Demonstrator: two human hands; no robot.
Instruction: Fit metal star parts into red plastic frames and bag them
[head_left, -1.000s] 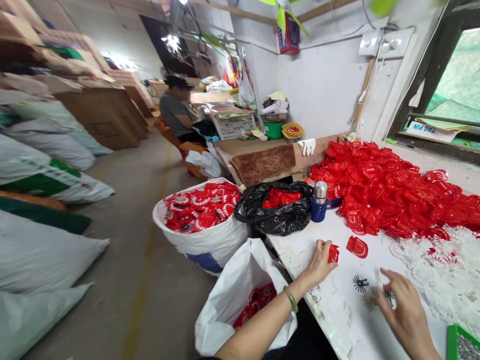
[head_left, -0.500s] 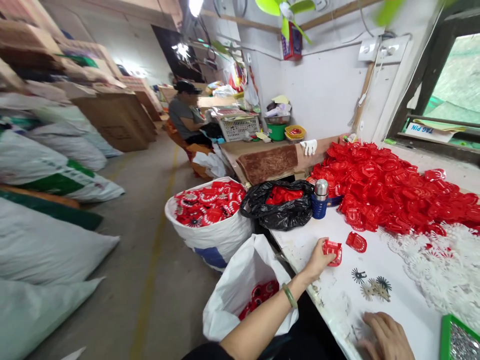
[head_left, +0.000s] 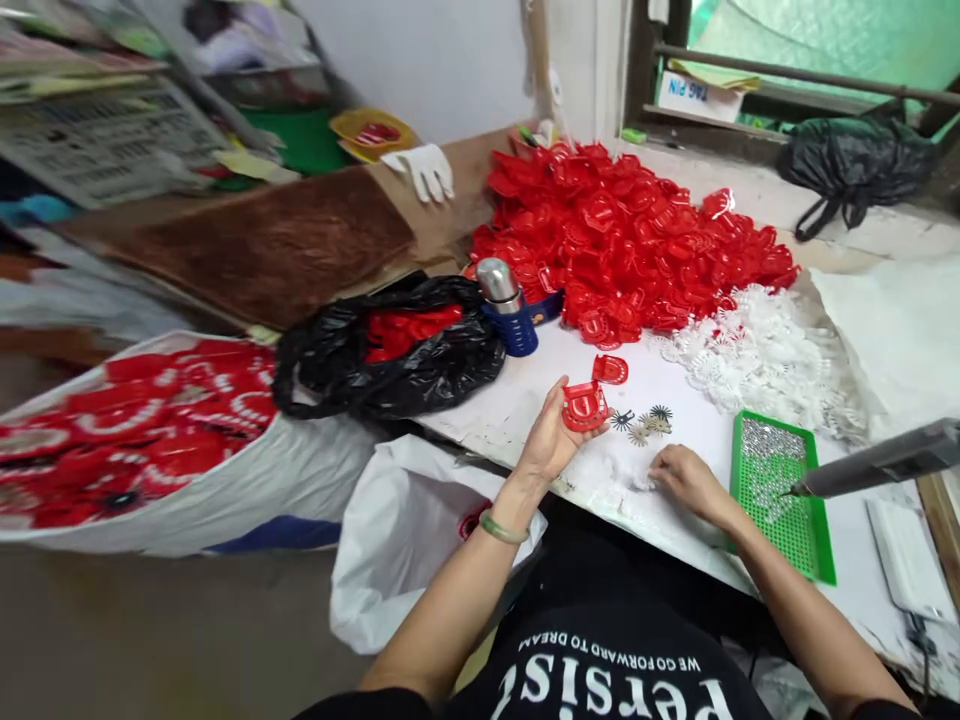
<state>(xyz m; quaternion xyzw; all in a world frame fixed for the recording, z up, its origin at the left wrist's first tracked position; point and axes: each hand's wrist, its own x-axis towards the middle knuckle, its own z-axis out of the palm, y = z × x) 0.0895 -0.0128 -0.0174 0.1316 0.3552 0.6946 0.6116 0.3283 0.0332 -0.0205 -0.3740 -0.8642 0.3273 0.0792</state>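
Note:
My left hand (head_left: 553,435), with a green bangle at the wrist, holds a red plastic piece (head_left: 585,406) by its edge above the white table. Just behind it lies another red piece (head_left: 610,369). To its right are several dark and beige spoked discs (head_left: 651,424). My right hand (head_left: 686,477) is low over the table with its fingers curled together at a whitish thing too blurred to make out. Right of that hand sits a green tray (head_left: 823,530) of small shiny parts.
Behind are a red heap (head_left: 630,230), white spoked discs (head_left: 765,350), a flask (head_left: 510,310) and a black bag (head_left: 450,375). White sacks (head_left: 300,500) stand left. A pen-like tool (head_left: 877,465) juts in from the right.
The view has swung right and down. My left hand has turned palm up under the red piece. My right hand, formerly spread and blurred, now has curled fingers near the table's front edge.

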